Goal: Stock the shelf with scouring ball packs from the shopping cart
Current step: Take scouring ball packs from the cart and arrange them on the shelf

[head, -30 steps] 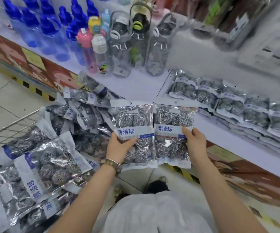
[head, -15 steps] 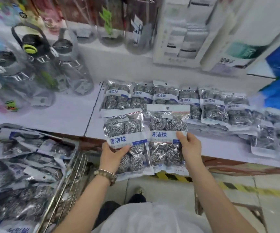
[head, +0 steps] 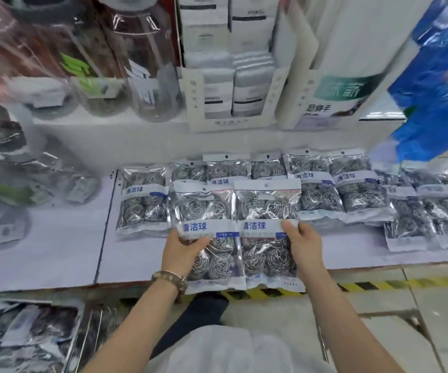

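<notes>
I hold two clear scouring ball packs side by side over the front of the white shelf. My left hand grips the left pack at its blue-lettered band. My right hand grips the right pack at its right edge. Behind them a row of several packs lies flat on the shelf, and one more pack lies to the left. The wire shopping cart with more packs shows at the bottom left.
Clear water bottles stand on the upper shelf at the left, white boxes of cloths at the middle, blue packaging at the right. A yellow and black floor stripe runs under the shelf edge. My knee is below the packs.
The view swung right from the cart to the shelf. Both hands carried the two packs forward, and the packs are now over the shelf's front part, near the laid row.
</notes>
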Demonstrator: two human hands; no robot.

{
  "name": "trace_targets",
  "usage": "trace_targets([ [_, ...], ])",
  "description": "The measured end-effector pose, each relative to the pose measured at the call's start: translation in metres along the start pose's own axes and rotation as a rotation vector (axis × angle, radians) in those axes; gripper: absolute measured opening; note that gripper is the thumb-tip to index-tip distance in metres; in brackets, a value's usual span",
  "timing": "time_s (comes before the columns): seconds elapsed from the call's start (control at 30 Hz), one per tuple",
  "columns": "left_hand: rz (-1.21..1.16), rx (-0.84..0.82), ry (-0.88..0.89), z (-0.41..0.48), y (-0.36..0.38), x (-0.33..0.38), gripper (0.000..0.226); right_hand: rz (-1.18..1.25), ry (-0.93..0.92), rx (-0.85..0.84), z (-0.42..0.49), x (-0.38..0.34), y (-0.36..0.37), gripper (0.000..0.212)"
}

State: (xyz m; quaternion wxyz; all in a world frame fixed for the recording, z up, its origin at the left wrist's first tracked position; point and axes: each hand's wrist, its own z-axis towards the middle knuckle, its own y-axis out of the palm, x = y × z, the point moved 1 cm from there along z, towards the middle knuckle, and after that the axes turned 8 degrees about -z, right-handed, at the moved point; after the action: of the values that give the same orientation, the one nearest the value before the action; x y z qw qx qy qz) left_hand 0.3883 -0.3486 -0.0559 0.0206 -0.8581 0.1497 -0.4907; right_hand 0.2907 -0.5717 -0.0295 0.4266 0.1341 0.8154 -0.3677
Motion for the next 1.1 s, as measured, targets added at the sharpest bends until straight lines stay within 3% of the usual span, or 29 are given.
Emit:
trace_targets([
  [0.27, 0.044, -0.041, 0.011, 0.059, 0.004, 0.035, 0.039, -0.040, 0.039, 0.003, 0.050, -0.029, 0.015, 0.033],
  [0.57, 0.042, 0.162, -0.010, 0.108, -0.053, 0.049, 0.036, -0.212, -0.052, -0.198, 0.084, -0.078, 0.095, 0.018],
  [0.63, 0.050, 0.212, -0.014, 0.114, -0.071, 0.053, 0.039, -0.218, -0.060, -0.246, 0.085, -0.092, 0.117, 0.041],
  [0.7, 0.058, 0.257, -0.040, 0.125, -0.088, 0.052, 0.055, -0.210, -0.069, -0.277, 0.085, -0.105, 0.136, 0.052],
  [0.87, 0.079, 0.272, -0.103, 0.159, -0.113, 0.044, 0.065, -0.289, -0.075, -0.320, 0.092, -0.109, 0.183, 0.051],
  [1.1, 0.166, 0.199, -0.128, 0.178, -0.104, 0.045, 0.053, -0.386, -0.086, -0.255, 0.105, -0.099, 0.204, 0.056],
])
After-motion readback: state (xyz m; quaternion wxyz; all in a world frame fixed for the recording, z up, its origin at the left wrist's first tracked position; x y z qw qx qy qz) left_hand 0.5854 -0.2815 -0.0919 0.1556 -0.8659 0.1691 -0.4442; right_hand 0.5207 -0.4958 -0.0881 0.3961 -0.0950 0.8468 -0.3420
